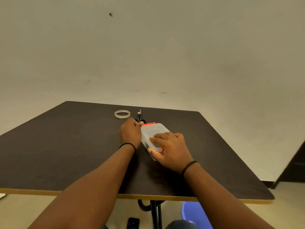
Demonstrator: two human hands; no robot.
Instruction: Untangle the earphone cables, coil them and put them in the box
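One clear plastic box [152, 136] with its lid on lies on the dark bench [66, 146], showing two orange clips: one at its far end [149, 124] and one at its near end, partly under the thumb. Two hands are on it. The right hand [170, 148] lies over the near half of the lid with fingers straight and spread flat, its thumb against the box's near corner. The left hand [130, 132] sits at the box's left side with its thumb touching the far left corner; its fingers are curled at the far side, but whether they hold anything cannot be told. Each wrist carries one black band, two in all. Just past the left hand one dark tangle of cable [140, 118] lies on the bench, a small plug at its far tip. One roll of clear tape [122, 114] lies flat to the left of the cable. Under the bench are one blue stool [194, 214] and one small black device [133, 223] on the floor.
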